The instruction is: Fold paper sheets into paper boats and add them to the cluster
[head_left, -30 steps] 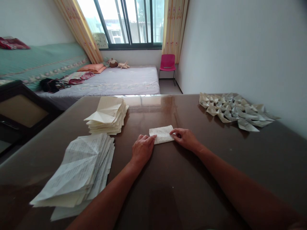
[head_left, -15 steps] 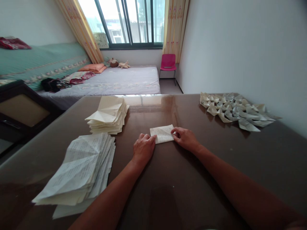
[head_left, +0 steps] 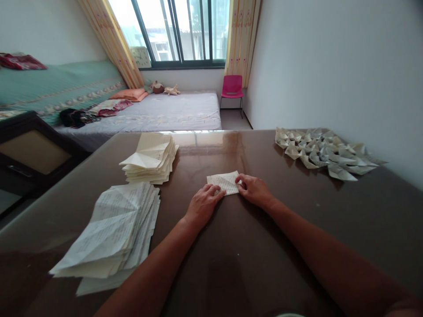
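A small folded sheet of printed paper [head_left: 224, 181] lies on the glossy brown table [head_left: 264, 246], between my two hands. My left hand [head_left: 205, 200] rests on its near left corner, fingers bent and pressing on the paper. At the paper's right edge, my right hand [head_left: 254, 188] pinches it between thumb and fingers. To the left sit a stack of white creased sheets [head_left: 112, 229] and, behind it, a stack of cream creased sheets [head_left: 150, 160]. Several folded paper boats [head_left: 320, 152] are grouped at the far right of the table.
Past the table's far edge is a bed [head_left: 185, 110] with soft toys and clothes on it. A pink chair [head_left: 232, 87] stands by the window. On the left is a dark cabinet [head_left: 36, 149]; a white wall [head_left: 330, 66] runs along the right.
My left hand has slid right along the paper's near edge, its fingers now further over the sheet. My right hand keeps its pinch at the right edge.
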Demonstrator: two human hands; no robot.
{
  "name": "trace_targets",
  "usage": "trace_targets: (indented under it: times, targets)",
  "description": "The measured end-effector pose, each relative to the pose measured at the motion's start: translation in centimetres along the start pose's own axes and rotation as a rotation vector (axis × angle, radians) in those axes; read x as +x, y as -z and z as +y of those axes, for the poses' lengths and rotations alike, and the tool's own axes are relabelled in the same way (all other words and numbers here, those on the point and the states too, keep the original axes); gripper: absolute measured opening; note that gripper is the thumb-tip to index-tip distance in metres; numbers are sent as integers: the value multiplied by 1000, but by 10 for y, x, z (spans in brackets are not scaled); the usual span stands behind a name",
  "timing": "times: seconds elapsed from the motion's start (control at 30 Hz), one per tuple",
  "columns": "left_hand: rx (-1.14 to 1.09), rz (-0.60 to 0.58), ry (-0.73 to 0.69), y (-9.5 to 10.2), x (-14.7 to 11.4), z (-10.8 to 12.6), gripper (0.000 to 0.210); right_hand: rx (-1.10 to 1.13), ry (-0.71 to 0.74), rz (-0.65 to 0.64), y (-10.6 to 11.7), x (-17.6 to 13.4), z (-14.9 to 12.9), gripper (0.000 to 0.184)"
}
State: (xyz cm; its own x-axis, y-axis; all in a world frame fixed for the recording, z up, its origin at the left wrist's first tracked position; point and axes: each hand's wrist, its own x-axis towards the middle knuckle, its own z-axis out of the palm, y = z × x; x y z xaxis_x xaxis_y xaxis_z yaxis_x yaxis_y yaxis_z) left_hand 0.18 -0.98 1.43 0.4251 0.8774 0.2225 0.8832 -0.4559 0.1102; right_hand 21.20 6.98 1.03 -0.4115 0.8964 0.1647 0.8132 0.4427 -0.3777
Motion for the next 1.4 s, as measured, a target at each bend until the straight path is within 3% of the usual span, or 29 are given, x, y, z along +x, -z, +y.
trace_targets:
  times: [0.1,0.17,0.23,0.3,0.4,0.5,0.6,1.17,1.23,1.4]
  targets:
    - [80,-40,-3,4,-1,5,40,0,24,-9,2,0,1,17]
    - [132,-56,3,6,-2,9,42,-14,85,51,7,-2,-1,18]
    - [161,-65,8,8,-2,12,42,-47,198,147,12,-5,-7,23]
    - [172,-64,12,7,-2,14,41,-75,346,153,16,-12,-17,30]
    - [167,-55,13,5,-2,13,37,-89,540,-82,12,-25,-31,47]
    - [160,-52,11,4,-2,12,36,-109,526,-248,5,-35,-35,92]
    - [160,-54,12,5,-3,12,40,-141,451,-325,1,-39,-30,103]
    - [272,-194,92,14,-13,22,42,-314,219,-392,17,-32,-23,101]
    - [301,-216,108,16,-15,26,43,-325,230,-367,16,-31,-23,94]
    - [332,-279,92,20,-4,30,32,-379,329,-185,15,-24,-22,55]
